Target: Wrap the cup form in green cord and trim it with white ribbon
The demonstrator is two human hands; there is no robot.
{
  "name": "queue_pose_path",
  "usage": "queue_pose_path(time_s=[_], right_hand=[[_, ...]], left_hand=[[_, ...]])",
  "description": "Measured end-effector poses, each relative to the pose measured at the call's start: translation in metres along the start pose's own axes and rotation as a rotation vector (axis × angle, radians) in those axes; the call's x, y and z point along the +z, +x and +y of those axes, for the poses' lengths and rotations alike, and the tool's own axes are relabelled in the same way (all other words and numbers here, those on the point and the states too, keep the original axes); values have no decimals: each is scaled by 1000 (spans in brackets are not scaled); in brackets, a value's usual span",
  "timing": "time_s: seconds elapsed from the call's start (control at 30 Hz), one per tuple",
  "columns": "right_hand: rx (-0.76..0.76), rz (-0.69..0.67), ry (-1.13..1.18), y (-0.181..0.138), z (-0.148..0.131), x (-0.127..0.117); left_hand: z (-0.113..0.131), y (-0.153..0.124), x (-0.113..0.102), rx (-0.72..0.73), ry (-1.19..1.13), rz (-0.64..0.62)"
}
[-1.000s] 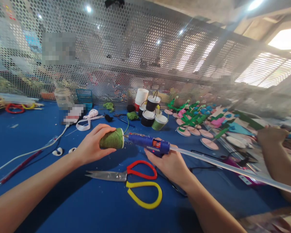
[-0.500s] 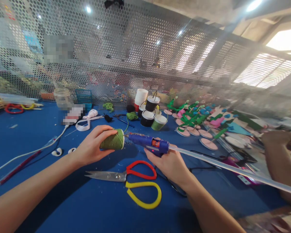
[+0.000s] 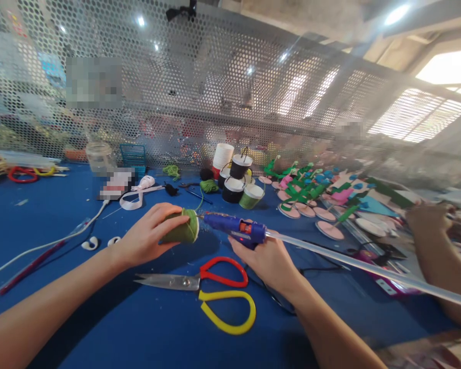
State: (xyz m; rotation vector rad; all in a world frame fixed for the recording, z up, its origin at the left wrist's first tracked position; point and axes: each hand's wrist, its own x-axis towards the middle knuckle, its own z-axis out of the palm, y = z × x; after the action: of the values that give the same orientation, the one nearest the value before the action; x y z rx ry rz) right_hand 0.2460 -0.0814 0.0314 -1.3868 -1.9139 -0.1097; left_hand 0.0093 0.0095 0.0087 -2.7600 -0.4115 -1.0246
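Note:
My left hand [image 3: 148, 233] is wrapped around a paper cup [image 3: 184, 228] covered in green yarn, tipped on its side with its white rim to the right. A strand of green yarn runs up from it to a small yarn bundle [image 3: 209, 186]. In my right hand [image 3: 271, 256] is a blue hot glue gun [image 3: 234, 228] with a small red light on. Its nozzle points left at the cup's rim edge, very close; whether it touches I cannot tell. A long clear glue stick [image 3: 349, 263] sticks out of its back. Below lie scissors [image 3: 169, 281] with red and yellow handles.
Small black and green yarn-covered buckets [image 3: 233, 189] and stacked white cups [image 3: 223, 155] stand behind. Green craft flowers on pink discs [image 3: 329, 230] fill the right. A co-worker's arm [image 3: 430, 241] reaches in there. White earphones [image 3: 89, 243], ribbon [image 3: 131, 203] and a cable lie left.
My left hand has turned the green cup slightly, and its fingers sit further over it. The glue gun stays almost in place at the rim. The co-worker's hand has shifted a little left.

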Motion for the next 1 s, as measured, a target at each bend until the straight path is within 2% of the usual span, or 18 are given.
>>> queue_pose_path(time_s=[0.17,0.27,0.4,0.73,1.0], right_hand=[[-54,18,-56,1,1,3],[-26,25,-35,0,3,2],[-51,-36,5,-1,7,-2],[-5,-19,83,1,-5,-5],[-22,-45,58,0,-6,-7]], left_hand=[[2,0,-3,30,52,-32],[2,0,-4,29,56,-42],[1,0,-2,-2,23,-28],[1,1,-1,-170,-92,-5],[2,5,-5,-369,-160,-2]])
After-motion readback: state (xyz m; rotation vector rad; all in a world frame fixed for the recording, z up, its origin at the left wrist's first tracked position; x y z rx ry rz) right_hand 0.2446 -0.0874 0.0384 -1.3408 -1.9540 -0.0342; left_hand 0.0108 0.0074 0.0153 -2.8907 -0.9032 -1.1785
